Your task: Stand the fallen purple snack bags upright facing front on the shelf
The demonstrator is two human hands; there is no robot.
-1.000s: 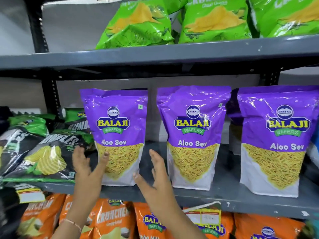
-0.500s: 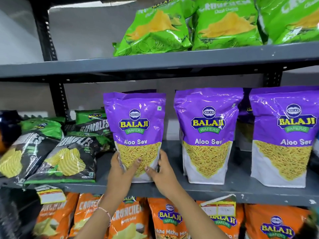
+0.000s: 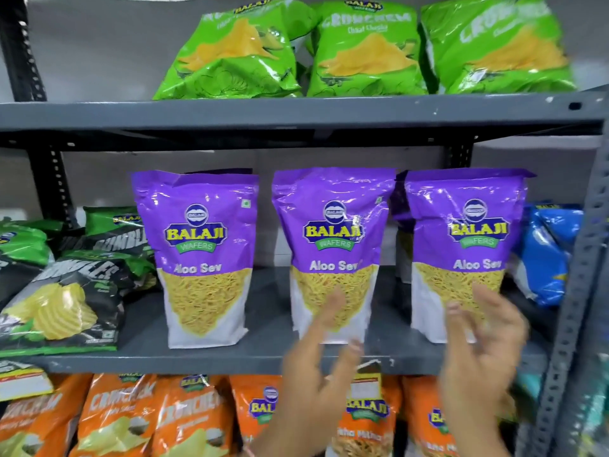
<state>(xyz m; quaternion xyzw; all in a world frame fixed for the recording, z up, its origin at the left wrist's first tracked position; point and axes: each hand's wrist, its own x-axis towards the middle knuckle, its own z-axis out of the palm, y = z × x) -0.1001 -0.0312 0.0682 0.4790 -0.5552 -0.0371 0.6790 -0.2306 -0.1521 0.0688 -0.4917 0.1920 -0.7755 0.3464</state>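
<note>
Along the grey shelf (image 3: 230, 359): shifting rightward off the left Aloo Sev bag (image 3: 201, 258), left standing; left hand (image 3: 316, 367) and right hand (image 3: 484, 351) now spread, empty, nearing middle bag (image 3: 333, 252) and right bag (image 3: 464, 252).

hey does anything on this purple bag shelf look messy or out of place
The three front purple bags stand upright, facing front. The black and green chip bags at the shelf's left end lie slumped in a pile rather than standing.
</note>
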